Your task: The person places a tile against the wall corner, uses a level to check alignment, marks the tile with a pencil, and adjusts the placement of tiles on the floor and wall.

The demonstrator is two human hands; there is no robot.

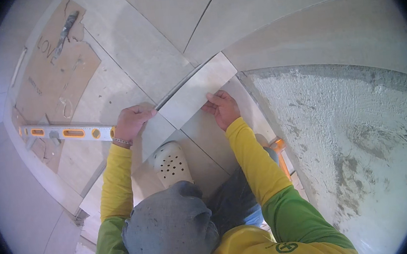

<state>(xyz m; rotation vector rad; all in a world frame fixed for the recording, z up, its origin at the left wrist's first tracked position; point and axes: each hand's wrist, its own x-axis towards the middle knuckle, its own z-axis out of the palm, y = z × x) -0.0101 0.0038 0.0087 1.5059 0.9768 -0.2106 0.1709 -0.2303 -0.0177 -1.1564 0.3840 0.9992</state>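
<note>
A narrow pale tile strip (199,91) lies slantwise in front of me, its far long edge along a dark gap beside the larger floor tiles. My right hand (222,109) grips the strip's near edge, with the thumb on top and the other fingers curled at the edge. My left hand (133,122) is closed at the strip's left end, its fingertips at the corner; what lies under the fingers is hidden. Beside that hand, a spirit level (68,132) with orange-rimmed openings extends to the left.
Torn brown cardboard (58,74) lies at the far left with a dirty hand tool (66,32) on it. An orange-handled tool (280,151) rests by my right leg. Rough, mortar-smeared surface (350,148) spreads to the right. My cream perforated clog (172,163) stands near the strip.
</note>
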